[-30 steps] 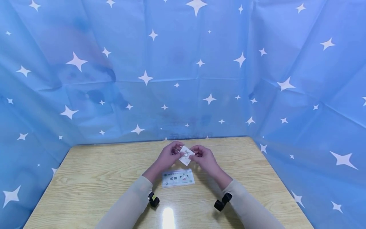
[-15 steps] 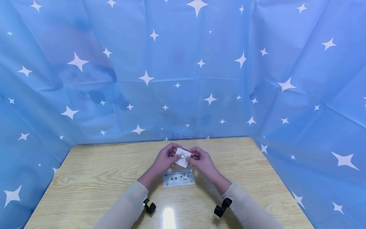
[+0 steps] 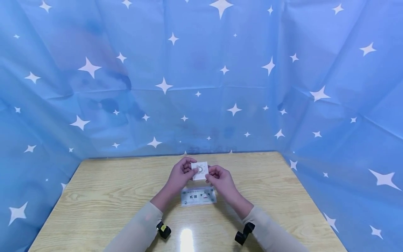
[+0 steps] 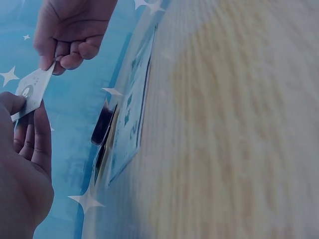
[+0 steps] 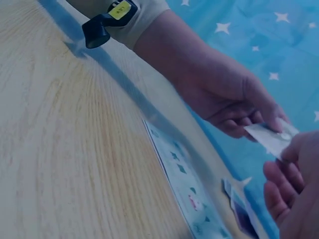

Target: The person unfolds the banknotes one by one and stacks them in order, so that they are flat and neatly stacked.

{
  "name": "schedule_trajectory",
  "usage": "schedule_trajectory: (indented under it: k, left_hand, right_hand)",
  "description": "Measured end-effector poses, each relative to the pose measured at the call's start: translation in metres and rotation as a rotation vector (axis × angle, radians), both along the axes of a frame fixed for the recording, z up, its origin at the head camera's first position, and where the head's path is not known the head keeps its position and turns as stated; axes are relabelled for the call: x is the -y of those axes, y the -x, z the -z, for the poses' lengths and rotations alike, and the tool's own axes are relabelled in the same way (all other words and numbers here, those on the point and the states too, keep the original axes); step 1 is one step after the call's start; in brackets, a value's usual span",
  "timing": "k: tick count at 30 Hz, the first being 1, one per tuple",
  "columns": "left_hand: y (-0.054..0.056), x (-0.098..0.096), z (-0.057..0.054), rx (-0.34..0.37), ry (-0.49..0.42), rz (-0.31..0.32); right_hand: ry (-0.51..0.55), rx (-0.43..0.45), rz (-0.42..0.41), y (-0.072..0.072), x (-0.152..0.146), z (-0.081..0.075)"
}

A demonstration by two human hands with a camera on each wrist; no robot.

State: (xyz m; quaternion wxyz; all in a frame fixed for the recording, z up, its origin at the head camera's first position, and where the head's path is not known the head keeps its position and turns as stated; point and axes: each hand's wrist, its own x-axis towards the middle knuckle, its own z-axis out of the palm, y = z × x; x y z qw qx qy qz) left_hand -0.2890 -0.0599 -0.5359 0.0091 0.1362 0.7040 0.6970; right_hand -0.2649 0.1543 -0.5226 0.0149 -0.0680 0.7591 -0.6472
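A small white square card (image 3: pixel 202 166) with a round printed-looking mark is held up between the two hands above the table. My left hand (image 3: pixel 178 177) pinches its left side, thumb on the face near the mark and fingers behind. At the lower right corner my right hand (image 3: pixel 224 182) pinches the card between thumb and curled fingers. In the left wrist view the card (image 4: pixel 36 85) is seen at a slant, a hand at each end. Below the hands lies a long pale green printed slip (image 3: pixel 198 196) like a play banknote, with a 2 in its corner.
The slip and hands are over a light wood table (image 3: pixel 110 196). Flat dark-faced pieces (image 5: pixel 243 214), perhaps cards, lie beyond the slip, hidden by the hands in the head view. A blue star-patterned curtain (image 3: pixel 201 73) hangs behind the table's far edge.
The card has turned from a diamond to a nearly upright square and shifted slightly left. Both hands keep hold of it. The slip stays on the table.
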Motion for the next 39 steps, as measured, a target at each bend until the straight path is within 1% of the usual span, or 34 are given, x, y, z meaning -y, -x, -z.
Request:
schedule_trajectory:
  k: [4, 9, 12, 14, 19, 21, 24, 27, 31, 35, 39]
  left_hand:
    - [-0.004, 0.001, 0.001, 0.021, -0.017, 0.007]
    - [-0.009, 0.003, 0.003, 0.037, -0.005, 0.012]
    - [-0.011, 0.003, 0.005, 0.043, 0.014, 0.01]
    - [-0.013, 0.003, 0.005, 0.053, 0.02, 0.021]
    - [-0.017, 0.003, 0.005, 0.076, 0.032, 0.051]
    - [-0.019, 0.002, 0.003, 0.06, 0.035, 0.05]
    - [-0.02, 0.002, -0.001, 0.016, 0.033, 0.043]
    - [-0.021, 0.002, -0.003, -0.018, 0.065, 0.02]
    - [-0.022, 0.001, 0.0, -0.041, 0.1, -0.009]
    - [-0.022, 0.0, 0.003, -0.063, 0.078, -0.031]
    - [-0.022, -0.001, 0.004, -0.063, 0.066, -0.05]
  right_hand:
    - [0.01, -0.008, 0.032, 0.002, 0.0, -0.003]
    - [0.009, -0.008, 0.037, 0.004, 0.001, -0.005]
    - [-0.014, -0.015, 0.025, 0.005, 0.0, -0.008]
    - [-0.026, -0.021, 0.012, 0.005, -0.001, -0.01]
    - [-0.057, -0.035, -0.053, 0.007, -0.007, -0.013]
    - [-0.083, -0.05, -0.095, 0.007, -0.009, -0.013]
    - [-0.121, -0.071, -0.155, 0.008, -0.012, -0.015]
    - [-0.134, -0.071, -0.188, 0.008, -0.013, -0.015]
    - [-0.128, -0.064, -0.171, 0.007, -0.011, -0.015]
    - [-0.114, -0.054, -0.123, 0.005, -0.008, -0.014]
    - [-0.101, -0.034, -0.092, 0.003, -0.007, -0.013]
